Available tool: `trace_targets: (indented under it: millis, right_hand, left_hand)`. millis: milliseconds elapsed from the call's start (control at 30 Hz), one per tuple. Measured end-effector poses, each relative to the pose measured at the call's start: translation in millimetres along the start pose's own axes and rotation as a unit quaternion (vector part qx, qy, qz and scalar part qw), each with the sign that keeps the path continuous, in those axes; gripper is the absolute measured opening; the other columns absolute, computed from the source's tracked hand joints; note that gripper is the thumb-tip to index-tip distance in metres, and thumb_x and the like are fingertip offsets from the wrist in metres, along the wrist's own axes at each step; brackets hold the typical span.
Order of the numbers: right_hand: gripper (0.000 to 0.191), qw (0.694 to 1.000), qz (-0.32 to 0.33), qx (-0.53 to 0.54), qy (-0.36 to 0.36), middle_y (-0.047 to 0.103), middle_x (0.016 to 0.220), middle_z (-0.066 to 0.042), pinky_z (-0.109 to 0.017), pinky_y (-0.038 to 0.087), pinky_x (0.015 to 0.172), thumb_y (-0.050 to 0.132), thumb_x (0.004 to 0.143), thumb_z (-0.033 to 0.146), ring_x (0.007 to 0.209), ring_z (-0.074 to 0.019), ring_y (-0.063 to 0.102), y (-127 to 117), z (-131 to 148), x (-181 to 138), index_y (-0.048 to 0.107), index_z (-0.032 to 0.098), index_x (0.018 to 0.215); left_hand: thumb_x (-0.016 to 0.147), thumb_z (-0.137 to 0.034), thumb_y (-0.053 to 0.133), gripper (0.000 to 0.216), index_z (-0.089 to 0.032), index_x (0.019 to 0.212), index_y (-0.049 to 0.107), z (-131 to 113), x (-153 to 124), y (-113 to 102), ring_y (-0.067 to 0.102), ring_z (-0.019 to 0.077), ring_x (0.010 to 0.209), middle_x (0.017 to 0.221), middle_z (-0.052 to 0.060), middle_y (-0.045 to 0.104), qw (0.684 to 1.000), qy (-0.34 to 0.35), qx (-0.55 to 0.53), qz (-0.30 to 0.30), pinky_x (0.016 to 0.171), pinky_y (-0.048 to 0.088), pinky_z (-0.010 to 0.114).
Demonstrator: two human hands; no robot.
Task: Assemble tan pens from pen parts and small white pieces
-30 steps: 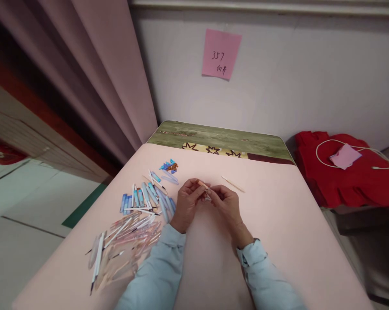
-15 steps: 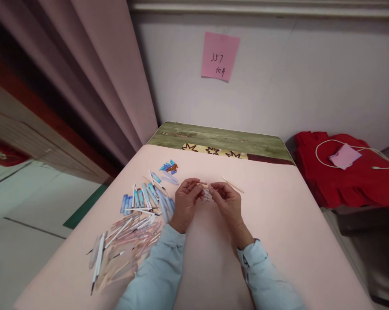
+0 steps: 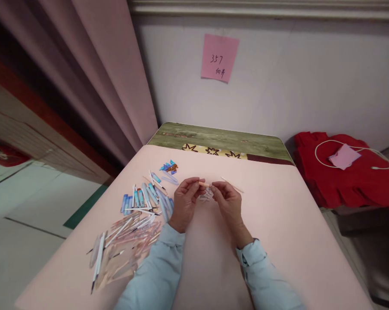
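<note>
Over the middle of the table, my left hand (image 3: 184,204) pinches a short peach-coloured pen barrel (image 3: 203,184) between thumb and fingers. My right hand (image 3: 228,204) is closed in a pinch at the barrel's right end. Whatever small part lies in those right fingertips is too tiny to make out. Beneath the hands sit several small clear or whitish pieces (image 3: 206,196), partly hidden by the fingers. Just beyond my right hand, a thin pale stick-like pen part (image 3: 236,187) rests on the table.
Left of my hands spread white refills with dark tips (image 3: 98,260), clear pinkish tubes (image 3: 139,232) and blue pen barrels (image 3: 145,196). Small blue and brown pieces (image 3: 170,166) form a heap farther back. Red cloth (image 3: 349,185) with a white cable (image 3: 320,161) lies right of the table (image 3: 278,232).
The peach barrel shows more plainly between my fingertips now, tilted slightly down to the right. My hands have shifted only a little; the things on the table stay put.
</note>
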State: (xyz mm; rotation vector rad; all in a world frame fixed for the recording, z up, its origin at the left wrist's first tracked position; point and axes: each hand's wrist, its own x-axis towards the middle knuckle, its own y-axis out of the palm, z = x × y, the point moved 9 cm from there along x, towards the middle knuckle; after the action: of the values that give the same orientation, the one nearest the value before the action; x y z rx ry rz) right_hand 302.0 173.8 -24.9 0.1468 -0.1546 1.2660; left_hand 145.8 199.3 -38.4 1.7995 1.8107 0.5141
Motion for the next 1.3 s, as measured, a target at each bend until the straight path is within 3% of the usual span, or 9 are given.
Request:
trace_targets:
  millis: [433,633,800,1033,1300]
  right_hand:
    - [0.026,0.998,0.039,0.034,0.025,0.068,0.074,-0.001,-0.025,0.051,0.056,0.07,0.082,0.044,0.059,-0.012,0.058,12.4,-2.6,-5.4,0.068,0.019,0.089]
    - [0.026,0.998,0.057,0.023,0.032,0.066,0.066,0.0,-0.023,0.049,0.051,0.067,0.085,0.044,0.052,-0.01,0.055,18.4,3.6,-8.8,0.068,0.019,0.081]
    - [0.031,0.997,0.071,0.009,0.021,0.065,0.063,0.0,-0.022,0.047,0.05,0.06,0.09,0.045,0.051,-0.0097,0.055,17.4,2.7,-8.5,0.066,0.018,0.074]
    - [0.024,0.997,0.058,-0.021,-0.043,0.069,0.076,-0.001,-0.024,0.049,0.057,0.073,0.08,0.038,0.06,-0.0122,0.06,11.2,13.9,-6.6,0.067,0.019,0.092]
    - [0.015,0.989,0.063,-0.093,-0.099,0.069,0.074,-0.002,-0.024,0.049,0.056,0.07,0.083,0.034,0.059,-0.0119,0.06,13.7,20.5,-9.1,0.067,0.019,0.086]
  left_hand:
    - [0.073,-0.025,0.079,0.021,-0.015,0.087,0.067,1.0,-2.5,6.5,0.061,0.0101,0.065,0.088,0.006,0.073,1.0,-0.016,0.023,0.013,0.066,0.051,0.025]
    - [0.073,-0.025,0.079,0.017,-0.015,0.079,0.068,3.2,-3.4,8.5,0.051,0.0064,0.058,0.071,-0.001,0.063,0.998,-0.004,0.051,0.03,0.057,0.041,0.02]
    - [0.078,-0.031,0.075,0.021,-0.015,0.071,0.064,9.7,-3.8,7.7,0.05,0.0077,0.058,0.061,-0.002,0.056,0.998,-0.042,0.013,0.041,0.058,0.041,0.021]
    - [0.08,-0.03,0.074,0.019,-0.014,0.077,0.064,12.9,-4.8,10.9,0.048,0.006,0.052,0.072,0.0,0.061,0.995,-0.075,-0.009,0.071,0.051,0.036,0.02]
    - [0.074,-0.024,0.079,0.02,-0.015,0.071,0.062,9.5,-3.5,8.0,0.047,0.0056,0.058,0.068,-0.004,0.055,0.998,-0.031,0.015,0.048,0.057,0.038,0.019]
